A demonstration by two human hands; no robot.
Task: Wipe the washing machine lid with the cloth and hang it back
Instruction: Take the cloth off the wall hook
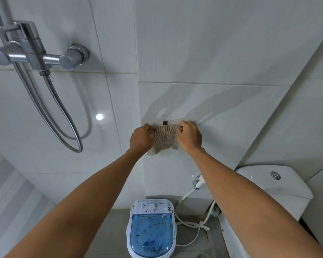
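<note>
the left hand (140, 138) grips the left top corner of the beige cloth (164, 139), held against the tiled wall (213, 53) under a dark hook (165, 122); the right hand (189, 137) grips its right corner. below stands the washing machine (151, 228), blue lid (151, 233) closed.

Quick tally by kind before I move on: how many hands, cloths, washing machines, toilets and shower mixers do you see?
Hands: 2, left hand and right hand, both gripping the cloth
Cloths: 1, cloth held up at the wall
Washing machines: 1, washing machine, blue lid shut
Toilets: 1, toilet
Shower mixers: 1, shower mixer
Total: 6
</note>
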